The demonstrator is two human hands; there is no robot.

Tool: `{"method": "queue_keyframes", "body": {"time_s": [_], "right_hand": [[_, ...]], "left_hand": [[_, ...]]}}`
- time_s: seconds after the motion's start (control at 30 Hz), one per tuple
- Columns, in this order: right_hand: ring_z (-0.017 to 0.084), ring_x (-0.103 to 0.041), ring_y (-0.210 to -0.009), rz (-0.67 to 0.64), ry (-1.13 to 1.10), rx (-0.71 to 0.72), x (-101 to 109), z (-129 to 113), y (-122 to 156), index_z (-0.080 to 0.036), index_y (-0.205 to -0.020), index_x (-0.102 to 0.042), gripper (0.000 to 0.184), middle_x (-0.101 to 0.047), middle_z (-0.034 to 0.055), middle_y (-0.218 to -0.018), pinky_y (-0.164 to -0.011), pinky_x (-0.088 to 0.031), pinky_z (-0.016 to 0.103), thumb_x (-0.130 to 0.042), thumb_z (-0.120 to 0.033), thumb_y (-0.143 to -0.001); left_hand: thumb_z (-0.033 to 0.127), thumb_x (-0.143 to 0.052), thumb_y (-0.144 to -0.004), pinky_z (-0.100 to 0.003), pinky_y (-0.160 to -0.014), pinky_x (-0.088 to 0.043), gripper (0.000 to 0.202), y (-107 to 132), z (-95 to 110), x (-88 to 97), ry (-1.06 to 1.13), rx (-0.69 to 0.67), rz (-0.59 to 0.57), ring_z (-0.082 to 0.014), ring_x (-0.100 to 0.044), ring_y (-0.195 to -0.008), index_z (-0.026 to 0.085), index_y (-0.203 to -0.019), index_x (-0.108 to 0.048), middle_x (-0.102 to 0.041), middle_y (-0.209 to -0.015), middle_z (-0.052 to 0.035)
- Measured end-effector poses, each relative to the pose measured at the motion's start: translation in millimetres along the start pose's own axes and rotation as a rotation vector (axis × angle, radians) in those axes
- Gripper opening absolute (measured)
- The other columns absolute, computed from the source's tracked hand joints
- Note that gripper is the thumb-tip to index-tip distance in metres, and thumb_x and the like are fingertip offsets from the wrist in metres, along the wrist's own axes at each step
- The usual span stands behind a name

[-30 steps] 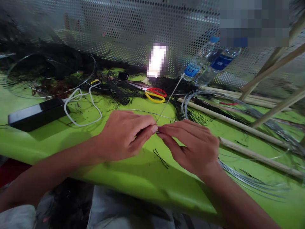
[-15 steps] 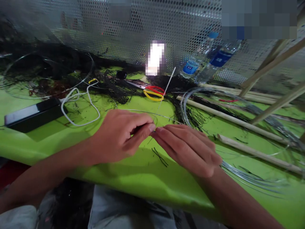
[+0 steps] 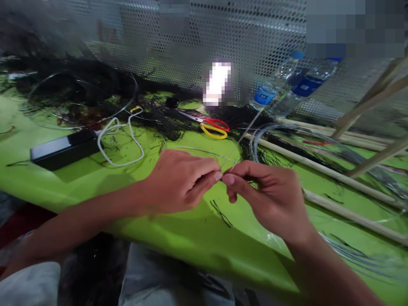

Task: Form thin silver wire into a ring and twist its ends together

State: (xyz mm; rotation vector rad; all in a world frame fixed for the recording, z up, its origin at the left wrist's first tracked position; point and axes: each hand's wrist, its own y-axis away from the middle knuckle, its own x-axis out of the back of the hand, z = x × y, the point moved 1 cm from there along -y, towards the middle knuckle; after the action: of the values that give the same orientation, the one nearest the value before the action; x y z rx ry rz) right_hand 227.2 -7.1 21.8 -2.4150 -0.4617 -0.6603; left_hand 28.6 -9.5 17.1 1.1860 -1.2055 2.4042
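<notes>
Thin pale wire (image 3: 251, 126) slants up from your fingertips over the middle of the green bench (image 3: 191, 231), its upper end in line with two labelled bottles (image 3: 306, 86) at the far edge. Your left hand (image 3: 186, 180) has thumb and forefinger pinched together at the wire's lower end; your right hand (image 3: 270, 195) pinches there too, the two sets of fingertips almost meeting. What exactly sits between them is too small for you to make out. Toward the near edge, just below your fingers, lie crossed black strands (image 3: 221, 213). Between your hands and the far edge you have scissors (image 3: 214, 129) with one red and one yellow handle. Left of your hands sits a black box (image 3: 65, 148), a white cord (image 3: 119, 164) looped beside it; to your right lie wooden sticks (image 3: 318, 162).
</notes>
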Motion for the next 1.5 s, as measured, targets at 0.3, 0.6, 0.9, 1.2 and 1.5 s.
{"method": "queue_keyframes", "body": {"time_s": [0.3,0.6,0.9,1.2,1.5], "right_hand": [[0.023,-0.078,-0.071,0.341,0.718,0.695,-3.0,12.7,14.8,-0.02,-0.109,-0.074,0.035,-0.083,0.0064,-0.091,-0.07,-0.065,0.034,-0.085,-0.006,-0.078],[0.017,-0.077,-0.072,0.189,0.511,0.536,-1.6,13.2,3.2,-0.019,-0.102,-0.074,0.017,-0.082,0.0036,-0.088,-0.071,-0.061,0.028,-0.075,-0.008,-0.089],[0.011,-0.065,-0.052,-0.198,-0.022,-0.037,2.8,10.9,-2.6,-0.019,-0.078,-0.068,0.029,-0.07,-0.0028,-0.061,-0.054,-0.051,0.021,-0.056,-0.026,-0.104],[0.019,-0.077,-0.075,0.261,0.48,0.645,-7.9,14.8,6.8,-0.02,-0.107,-0.074,0.029,-0.082,0.0056,-0.088,-0.078,-0.066,0.035,-0.078,-0.004,-0.084],[0.013,-0.07,-0.053,0.197,0.049,0.115,-5.0,4.0,1.4,-0.025,-0.084,-0.078,0.006,-0.077,-0.0037,-0.068,-0.053,-0.059,0.025,-0.081,-0.021,-0.088]], "left_hand": [[0.029,-0.051,-0.103,-0.031,-0.056,-0.027,0.03,-1.7,-2.3,-0.1,0.031,0.065,0.053,-0.0092,-0.039,-0.052,0.018,-0.075,-0.058,-0.05,-0.056,0.0068],[0.031,-0.049,-0.105,-0.03,-0.057,-0.03,0.032,1.5,-4.9,-2.0,-0.053,-0.011,0.073,-0.0098,-0.044,-0.05,0.019,-0.078,-0.06,-0.054,-0.056,0.0065],[0.028,-0.051,-0.104,-0.028,-0.06,-0.033,0.029,-0.3,-5.8,-5.0,-0.089,-0.02,0.065,-0.0095,-0.047,-0.052,0.019,-0.081,-0.064,-0.063,-0.061,0.0053],[0.026,-0.053,-0.103,-0.024,-0.056,-0.033,0.024,-2.3,2.9,13.9,0.049,0.079,0.001,-0.0083,-0.048,-0.055,0.017,-0.085,-0.067,-0.059,-0.062,0.0055],[0.028,-0.047,-0.107,-0.028,-0.055,-0.032,0.026,0.1,-0.1,7.8,-0.037,0.005,-0.034,-0.0096,-0.048,-0.055,0.019,-0.088,-0.063,-0.06,-0.065,0.0051]]}}
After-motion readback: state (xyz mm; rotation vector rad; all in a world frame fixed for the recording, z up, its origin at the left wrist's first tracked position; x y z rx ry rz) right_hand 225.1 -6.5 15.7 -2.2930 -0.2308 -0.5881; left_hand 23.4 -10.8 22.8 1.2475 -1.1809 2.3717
